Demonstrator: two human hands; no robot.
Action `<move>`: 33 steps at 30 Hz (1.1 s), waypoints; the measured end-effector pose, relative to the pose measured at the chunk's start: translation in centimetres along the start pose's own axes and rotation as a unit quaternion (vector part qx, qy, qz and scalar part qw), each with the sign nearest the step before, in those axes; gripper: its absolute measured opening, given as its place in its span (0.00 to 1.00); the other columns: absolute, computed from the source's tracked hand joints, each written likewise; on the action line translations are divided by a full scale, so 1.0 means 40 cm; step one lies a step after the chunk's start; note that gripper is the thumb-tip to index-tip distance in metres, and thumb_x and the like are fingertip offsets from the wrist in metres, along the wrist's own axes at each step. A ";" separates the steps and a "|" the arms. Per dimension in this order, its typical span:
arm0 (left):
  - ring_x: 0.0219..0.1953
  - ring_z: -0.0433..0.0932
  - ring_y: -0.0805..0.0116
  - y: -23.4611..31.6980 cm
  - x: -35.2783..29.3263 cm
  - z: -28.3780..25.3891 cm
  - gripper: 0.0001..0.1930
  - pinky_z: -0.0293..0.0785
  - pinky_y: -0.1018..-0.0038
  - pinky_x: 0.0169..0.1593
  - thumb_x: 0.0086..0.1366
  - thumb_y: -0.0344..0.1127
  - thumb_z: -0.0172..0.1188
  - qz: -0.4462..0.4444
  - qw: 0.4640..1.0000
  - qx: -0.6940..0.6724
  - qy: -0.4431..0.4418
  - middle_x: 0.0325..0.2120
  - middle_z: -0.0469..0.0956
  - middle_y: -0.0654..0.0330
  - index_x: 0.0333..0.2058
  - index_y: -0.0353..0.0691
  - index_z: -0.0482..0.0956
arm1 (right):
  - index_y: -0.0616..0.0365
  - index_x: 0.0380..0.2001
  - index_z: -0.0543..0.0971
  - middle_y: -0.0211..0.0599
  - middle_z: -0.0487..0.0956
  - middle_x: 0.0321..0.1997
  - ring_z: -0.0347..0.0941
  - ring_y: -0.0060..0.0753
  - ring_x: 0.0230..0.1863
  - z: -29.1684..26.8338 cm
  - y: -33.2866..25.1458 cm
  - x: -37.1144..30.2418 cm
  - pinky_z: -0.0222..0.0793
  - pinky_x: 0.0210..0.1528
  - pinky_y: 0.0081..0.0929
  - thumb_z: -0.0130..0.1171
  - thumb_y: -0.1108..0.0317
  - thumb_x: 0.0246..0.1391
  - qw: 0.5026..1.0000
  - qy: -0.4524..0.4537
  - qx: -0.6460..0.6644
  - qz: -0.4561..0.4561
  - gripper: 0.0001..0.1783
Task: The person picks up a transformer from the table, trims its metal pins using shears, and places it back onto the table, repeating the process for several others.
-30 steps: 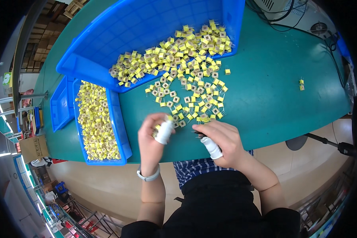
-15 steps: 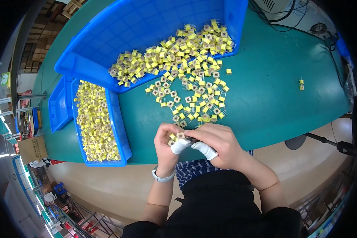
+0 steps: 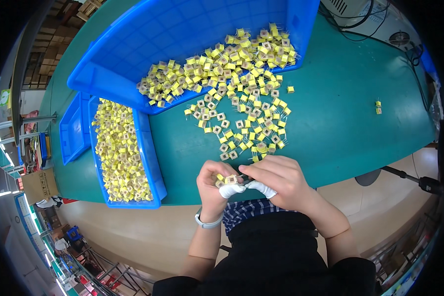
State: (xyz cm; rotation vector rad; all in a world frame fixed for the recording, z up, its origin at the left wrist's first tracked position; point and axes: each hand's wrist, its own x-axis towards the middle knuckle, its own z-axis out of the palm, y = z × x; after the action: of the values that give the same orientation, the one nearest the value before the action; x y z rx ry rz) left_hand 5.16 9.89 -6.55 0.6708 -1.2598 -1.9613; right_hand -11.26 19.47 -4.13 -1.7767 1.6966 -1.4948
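Note:
My left hand [image 3: 211, 192] is closed on several small yellow-wrapped coils [image 3: 231, 180] with square openings and thin pins, bunched at the thumb and fingertips. My right hand [image 3: 285, 181] meets it from the right, its fingers pinched round a thin dark tool [image 3: 244, 178] that is mostly hidden; its kind does not show. The tool's end is close to the front coil. White wraps cover both thumbs. Just beyond my hands, a loose heap of the same coils [image 3: 252, 124] spreads over the green table [image 3: 338, 126].
A large blue bin [image 3: 182, 37] lies tipped toward me, its coils spilling onto the table. Left of it stands a blue tray [image 3: 154, 177] full of coils, beside a smaller blue tray [image 3: 74, 130]. Two coils [image 3: 378, 107] sit far right, below a pale machine [image 3: 380, 24] with black cables.
The view has shifted slightly, so the bin and heap appear farther right. Both hands have come a little closer to me, still together, with the same grip on the coils.

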 end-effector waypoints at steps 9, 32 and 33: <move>0.37 0.80 0.69 -0.013 -0.002 -0.013 0.22 0.77 0.74 0.42 0.49 0.28 0.81 0.022 1.000 -0.011 -0.015 0.34 0.81 0.55 0.36 0.40 0.74 | 0.64 0.45 0.84 0.39 0.84 0.33 0.80 0.39 0.29 -0.001 0.002 -0.001 0.71 0.28 0.32 0.69 0.74 0.45 0.999 -0.013 -0.035 -0.011 0.20; 0.23 0.68 0.77 -0.003 0.010 -0.021 0.17 0.61 0.81 0.27 0.74 0.41 0.56 0.030 0.999 -0.020 -0.017 0.28 0.76 0.58 0.31 0.32 0.79 | 0.66 0.46 0.83 0.40 0.81 0.34 0.79 0.42 0.32 0.008 -0.005 0.011 0.71 0.31 0.34 0.64 0.81 0.40 1.000 0.024 -0.004 0.006 0.24; 0.22 0.67 0.77 -0.005 0.011 -0.021 0.18 0.60 0.80 0.27 0.75 0.41 0.53 0.036 0.999 0.007 -0.024 0.28 0.76 0.58 0.31 0.32 0.79 | 0.66 0.46 0.83 0.40 0.81 0.34 0.79 0.42 0.32 0.010 -0.006 0.011 0.71 0.31 0.34 0.64 0.81 0.40 1.000 0.024 -0.004 0.007 0.24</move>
State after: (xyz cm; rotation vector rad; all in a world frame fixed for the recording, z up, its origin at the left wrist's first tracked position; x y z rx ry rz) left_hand 5.46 9.14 -7.07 0.5805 -1.3088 -1.9210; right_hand -10.90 19.00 -3.92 -1.7431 1.7366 -1.5388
